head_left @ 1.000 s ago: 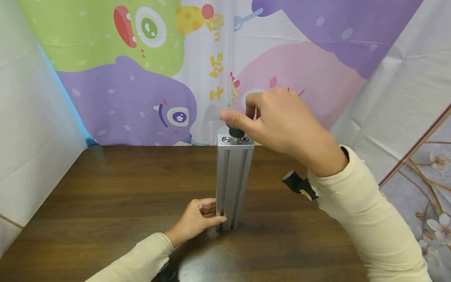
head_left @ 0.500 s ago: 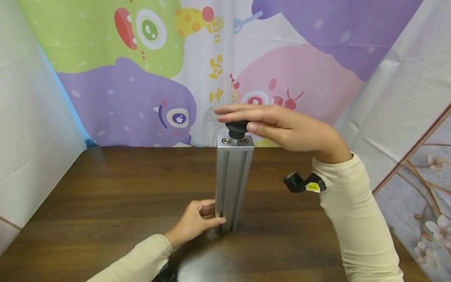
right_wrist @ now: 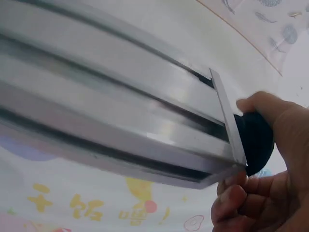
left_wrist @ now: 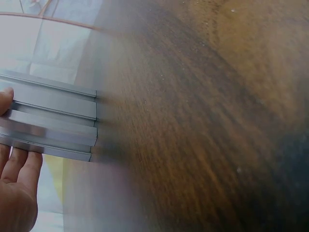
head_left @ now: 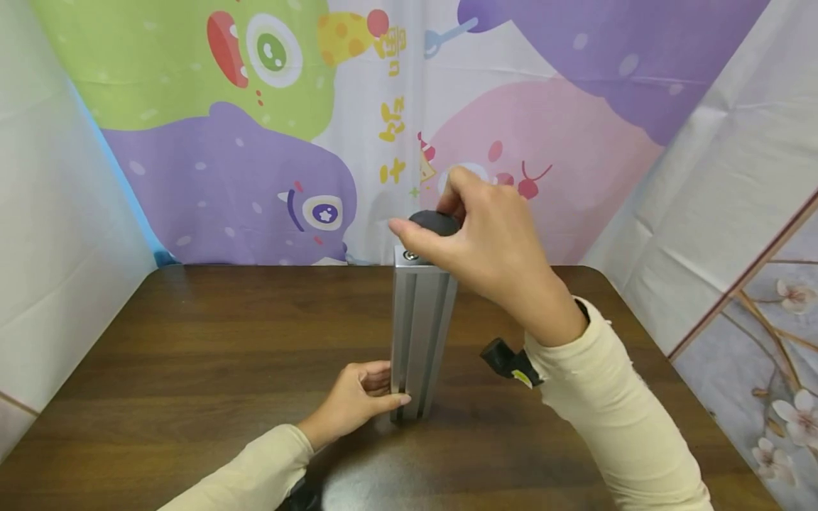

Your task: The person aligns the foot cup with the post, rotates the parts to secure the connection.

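Note:
A tall grooved aluminium profile [head_left: 422,333] stands upright on the wooden table. My left hand [head_left: 351,397] holds it near the bottom, thumb on the front and fingers round the back. In the left wrist view the profile's lower end [left_wrist: 53,104] meets the tabletop. On top sits a black round levelling foot [head_left: 433,222], which my right hand [head_left: 495,241] grips between thumb and fingers. The right wrist view shows the black foot [right_wrist: 256,142] close against the end plate [right_wrist: 227,116]. One screw [head_left: 410,255] shows in the plate; my right hand hides the plate's right part.
The brown wooden table [head_left: 255,319] carries the profile. Behind it hangs a cartoon-printed curtain [head_left: 255,170], with white cloth [head_left: 57,248] at the left. A black wrist camera [head_left: 508,360] juts from the right sleeve, just right of the profile.
Half a second ago my right hand lay flattened over the black foot; its fingers have curled round it again and the wrist has dropped to the left. My left hand stays put.

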{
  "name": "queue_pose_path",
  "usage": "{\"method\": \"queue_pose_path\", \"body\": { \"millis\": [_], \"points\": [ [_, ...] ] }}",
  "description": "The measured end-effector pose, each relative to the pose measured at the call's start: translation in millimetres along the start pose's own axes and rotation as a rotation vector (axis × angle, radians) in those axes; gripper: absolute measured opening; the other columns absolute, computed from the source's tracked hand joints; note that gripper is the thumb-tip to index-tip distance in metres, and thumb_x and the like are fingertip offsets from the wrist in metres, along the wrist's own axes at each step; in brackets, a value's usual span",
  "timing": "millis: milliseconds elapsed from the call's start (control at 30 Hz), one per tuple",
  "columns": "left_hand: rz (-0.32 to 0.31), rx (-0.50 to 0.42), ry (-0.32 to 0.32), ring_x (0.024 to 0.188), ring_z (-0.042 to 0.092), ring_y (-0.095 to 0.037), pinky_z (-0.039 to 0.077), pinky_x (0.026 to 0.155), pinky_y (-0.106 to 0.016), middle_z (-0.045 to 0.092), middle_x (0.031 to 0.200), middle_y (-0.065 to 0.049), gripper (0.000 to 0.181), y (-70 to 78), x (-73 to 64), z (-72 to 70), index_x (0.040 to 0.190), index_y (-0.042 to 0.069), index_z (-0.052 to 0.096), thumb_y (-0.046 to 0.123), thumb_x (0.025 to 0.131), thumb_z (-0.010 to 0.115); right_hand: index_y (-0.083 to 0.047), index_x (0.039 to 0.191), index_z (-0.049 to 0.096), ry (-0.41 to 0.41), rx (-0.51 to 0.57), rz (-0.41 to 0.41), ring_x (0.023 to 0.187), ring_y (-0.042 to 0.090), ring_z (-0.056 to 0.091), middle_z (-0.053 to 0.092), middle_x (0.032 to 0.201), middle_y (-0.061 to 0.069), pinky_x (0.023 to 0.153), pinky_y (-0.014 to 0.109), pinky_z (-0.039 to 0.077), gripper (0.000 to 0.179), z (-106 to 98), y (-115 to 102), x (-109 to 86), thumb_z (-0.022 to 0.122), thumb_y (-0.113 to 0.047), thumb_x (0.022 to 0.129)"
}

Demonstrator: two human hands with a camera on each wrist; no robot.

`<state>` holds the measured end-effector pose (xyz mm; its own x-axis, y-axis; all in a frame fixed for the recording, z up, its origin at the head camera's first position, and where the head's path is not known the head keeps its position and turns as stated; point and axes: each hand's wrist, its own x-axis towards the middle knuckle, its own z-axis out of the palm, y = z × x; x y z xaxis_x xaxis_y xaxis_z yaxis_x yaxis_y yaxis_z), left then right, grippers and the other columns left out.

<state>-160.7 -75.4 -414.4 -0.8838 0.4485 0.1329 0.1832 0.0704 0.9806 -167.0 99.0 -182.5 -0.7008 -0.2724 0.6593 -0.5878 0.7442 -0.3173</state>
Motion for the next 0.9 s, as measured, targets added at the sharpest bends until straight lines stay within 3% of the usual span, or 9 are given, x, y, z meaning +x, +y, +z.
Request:
{"method": "queue_pose_path", "body": {
  "millis": [167, 433, 533, 633, 700, 767, 900],
  "points": [
    [-0.003, -0.006, 0.001, 0.096, 0.059, -0.03, 0.05, 0.081, -0.028, 0.063, 0.1, -0.021, 0.039, -1.1, 0.0, 0.1, 0.108, -0.01, 0.056, 0.002, 0.073, 0.071, -0.01, 0.065, 0.044, 0.085, -0.055, 0.042, 0.05, 0.016, 0.046, 0.052, 0.059, 0.0, 0.046, 0.027, 0.036, 0.047, 7, -4, -3.1, 0.066, -0.051, 0.069],
    [0.004, -0.018, -0.007, 0.096, 0.059, -0.03, 0.05, 0.081, -0.029, 0.062, 0.101, -0.021, 0.039, -3.7, 1.1, -0.6, 0.108, -0.01, 0.056, 0.001, 0.073, 0.07, -0.01, 0.07, 0.047, 0.057, -0.048, 0.017, 0.048, 0.015, 0.042, 0.047, 0.054, 0.001, 0.044, 0.027, 0.033, 0.045, 4, -2, -5.7, 0.06, -0.053, 0.076],
    [-0.002, -0.013, -0.006, 0.096, 0.059, -0.03, 0.05, 0.081, -0.028, 0.062, 0.102, -0.02, 0.04, -3.3, 1.0, -0.8, 0.109, -0.01, 0.056, 0.002, 0.073, 0.07, -0.012, 0.086, 0.056, -0.052, 0.027, -0.031, 0.056, 0.01, 0.049, 0.057, 0.065, -0.002, 0.051, 0.026, 0.039, 0.038, -4, 6, -4.5, 0.053, -0.05, 0.083],
    [-0.003, -0.014, -0.005, 0.096, 0.059, -0.03, 0.05, 0.082, -0.029, 0.062, 0.102, -0.02, 0.04, -2.6, 1.1, -0.7, 0.109, -0.01, 0.056, 0.002, 0.073, 0.07, -0.014, 0.114, 0.055, -0.243, 0.22, -0.152, 0.088, 0.008, 0.055, 0.062, 0.101, -0.004, 0.075, 0.028, 0.046, 0.035, -17, 21, 0.3, 0.042, -0.039, 0.093],
    [-0.005, -0.012, -0.006, 0.097, 0.059, -0.03, 0.05, 0.082, -0.029, 0.062, 0.102, -0.02, 0.04, -2.4, 0.8, -0.7, 0.109, -0.01, 0.056, 0.002, 0.074, 0.07, -0.011, 0.127, 0.047, -0.366, 0.361, -0.27, 0.111, 0.011, 0.047, 0.052, 0.124, -0.003, 0.093, 0.032, 0.04, 0.035, -26, 28, 4.0, 0.037, -0.025, 0.097],
    [-0.006, -0.016, -0.009, 0.097, 0.059, -0.03, 0.05, 0.082, -0.029, 0.062, 0.103, -0.02, 0.04, -2.5, 0.7, -0.8, 0.109, -0.01, 0.056, 0.002, 0.074, 0.07, -0.007, 0.131, 0.041, -0.475, 0.477, -0.38, 0.125, 0.016, 0.034, 0.042, 0.135, 0.002, 0.104, 0.036, 0.029, 0.036, -33, 30, 6.8, 0.035, -0.011, 0.096],
    [-0.006, -0.014, -0.012, 0.096, 0.059, -0.029, 0.05, 0.081, -0.028, 0.062, 0.102, -0.02, 0.04, -2.3, 0.6, -0.6, 0.109, -0.01, 0.056, 0.003, 0.074, 0.07, 0.003, 0.129, 0.042, -0.581, 0.547, -0.546, 0.132, 0.024, 0.021, 0.033, 0.14, 0.014, 0.11, 0.038, 0.015, 0.041, -41, 27, 10.6, 0.033, 0.009, 0.089]
  ]
}}
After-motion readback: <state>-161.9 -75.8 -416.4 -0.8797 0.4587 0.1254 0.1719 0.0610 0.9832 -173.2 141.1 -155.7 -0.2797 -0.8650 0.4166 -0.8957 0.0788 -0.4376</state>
